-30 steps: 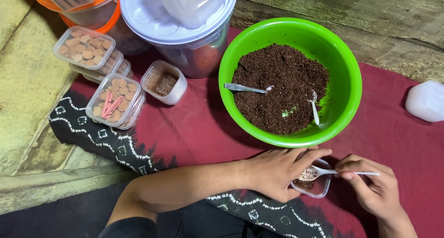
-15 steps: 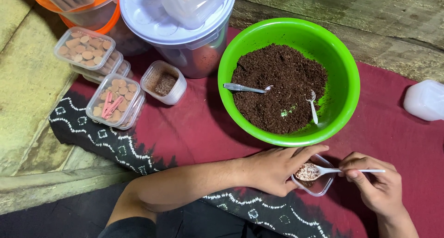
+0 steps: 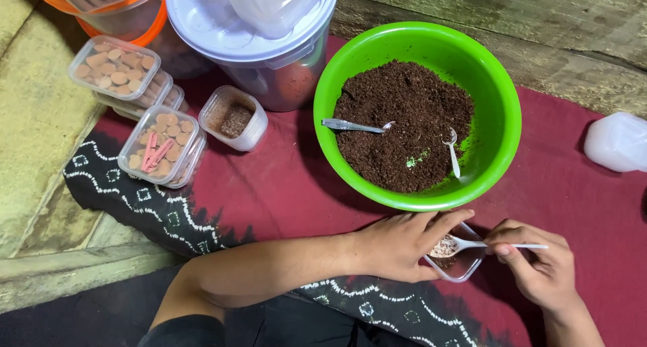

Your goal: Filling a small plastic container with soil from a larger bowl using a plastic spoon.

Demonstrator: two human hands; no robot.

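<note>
My left hand (image 3: 397, 244) grips a small clear plastic container (image 3: 465, 265) on the maroon cloth, just below the green bowl (image 3: 502, 111). My right hand (image 3: 537, 267) pinches the handle of a small white plastic spoon (image 3: 472, 244) whose bowl carries a heap of pale pinkish granules over the container. The green bowl is filled with dark brown soil; a metal spoon (image 3: 354, 126) and another small white spoon (image 3: 453, 153) lie in it.
A large clear tub with a white lid (image 3: 263, 43) and an orange-rimmed tub (image 3: 111, 10) stand at the back. Stacked clear boxes of round brown pellets (image 3: 121, 74) (image 3: 160, 146) and a small open cup (image 3: 234, 118) lie left. A white lidded container (image 3: 617, 141) sits far right.
The spoon in my right hand has lifted slightly with its load of granules above the small container. My left hand stays on the container.
</note>
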